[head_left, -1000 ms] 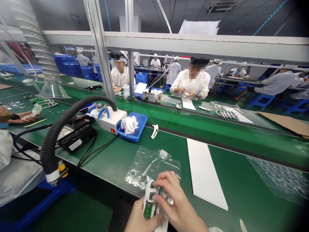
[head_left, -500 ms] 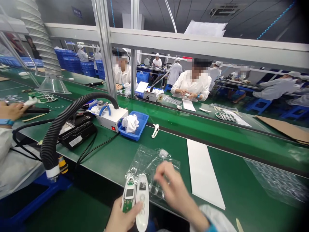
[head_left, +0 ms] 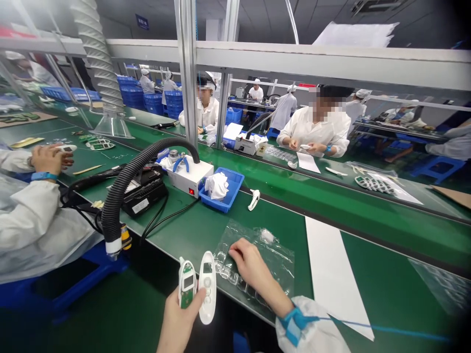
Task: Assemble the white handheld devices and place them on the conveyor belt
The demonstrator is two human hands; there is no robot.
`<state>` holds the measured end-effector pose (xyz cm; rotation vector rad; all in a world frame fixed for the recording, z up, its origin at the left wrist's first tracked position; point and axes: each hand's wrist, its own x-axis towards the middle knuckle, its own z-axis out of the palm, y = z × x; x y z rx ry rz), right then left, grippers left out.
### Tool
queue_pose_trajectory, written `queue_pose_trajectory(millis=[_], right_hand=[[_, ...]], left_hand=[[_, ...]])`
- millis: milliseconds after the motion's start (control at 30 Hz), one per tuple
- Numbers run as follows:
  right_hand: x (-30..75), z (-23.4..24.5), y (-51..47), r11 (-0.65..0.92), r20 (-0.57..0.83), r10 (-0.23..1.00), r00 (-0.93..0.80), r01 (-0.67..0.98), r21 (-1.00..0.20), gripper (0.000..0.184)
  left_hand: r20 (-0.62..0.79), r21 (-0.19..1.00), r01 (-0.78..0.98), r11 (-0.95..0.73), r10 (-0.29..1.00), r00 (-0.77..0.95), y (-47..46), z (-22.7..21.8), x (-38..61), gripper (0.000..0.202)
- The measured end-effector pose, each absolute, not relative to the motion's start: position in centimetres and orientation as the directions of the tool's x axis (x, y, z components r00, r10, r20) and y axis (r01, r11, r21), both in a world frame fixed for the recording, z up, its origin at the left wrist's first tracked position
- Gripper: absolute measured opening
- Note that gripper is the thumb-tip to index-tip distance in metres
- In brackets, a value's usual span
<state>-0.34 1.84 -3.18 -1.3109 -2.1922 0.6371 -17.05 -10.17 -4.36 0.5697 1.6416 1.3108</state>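
The left hand (head_left: 181, 314) grips two long oval pieces side by side near the tabletop's (head_left: 176, 230) front edge: a white casing (head_left: 181, 285) with a green board (head_left: 187, 297) and small screen (head_left: 188, 282) inside, and a white cover (head_left: 212, 290) with a window and round openings, the thumb across its edge. The right hand (head_left: 250, 262), fingers curled together, is over a clear plastic sheet (head_left: 281, 262) bearing small clear squares (head_left: 234, 278); whether it pinches one I cannot tell. A blue band (head_left: 293, 326) circles that wrist. A small whitish lump (head_left: 267, 236) sits at the sheet's far side, and to the right lies a long strip of white paper (head_left: 336, 279). Farther off are a small white part (head_left: 253, 200), a blue tray (head_left: 232, 197) holding crumpled white cloth (head_left: 217, 186), and a white box (head_left: 186, 179) with blue pliers (head_left: 181, 163) on top. A black hose (head_left: 113, 206) arches to the left, beyond which a co-worker's hands (head_left: 47, 159) hold a white piece (head_left: 67, 148)
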Motion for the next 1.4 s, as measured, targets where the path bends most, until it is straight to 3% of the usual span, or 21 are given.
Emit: queue_pose_trajectory(millis=[167, 333, 567, 667, 767, 833, 1400], right_hand=[[-2.9, -4.1, 0.6, 0.331, 0.142, 0.941, -0.306, 0.754, -0.567, 0.016], [-3.4, -4.6, -0.1, 0.247, 0.131, 0.969, -0.210, 0.776, -0.580, 0.016], [-3.6, -4.4, -1.8, 0.534, 0.422, 0.833, -0.359, 0.723, -0.439, 0.023], [-2.8, -3.4, -1.6, 0.488, 0.418, 0.866, -0.273, 0.638, -0.595, 0.021], [-2.2, -1.8, -1.4, 0.297, 0.227, 0.953, -0.199, 0.486, -0.822, 0.020], [-2.1, -0.9, -1.5, 0.206, 0.115, 0.965, -0.236, 0.410, -0.889, 0.019], [-1.2, -1.3, -1.7, 0.160, 0.070, 0.966, -0.249, 0.360, -0.919, 0.017]], left_hand=[[-0.257, 0.960, -0.027, 0.277, 0.846, -0.467, -8.4, -5.1, -17.4, 0.030], [-0.266, 0.957, -0.008, 0.291, 0.864, -0.428, -7.9, -6.0, -17.8, 0.023], [-0.270, 0.958, -0.024, 0.285, 0.874, -0.404, -8.0, -6.6, -18.1, 0.016], [-0.277, 0.958, -0.048, 0.281, 0.876, -0.394, -8.0, -6.5, -18.1, 0.016], [-0.290, 0.956, -0.073, 0.284, 0.882, -0.372, -8.2, -5.9, -17.7, 0.015], [-0.293, 0.956, -0.079, 0.284, 0.889, -0.351, -8.4, -5.4, -17.4, 0.015], [-0.319, 0.948, -0.083, 0.309, 0.897, -0.305, -8.8, -4.1, -15.5, 0.016]])
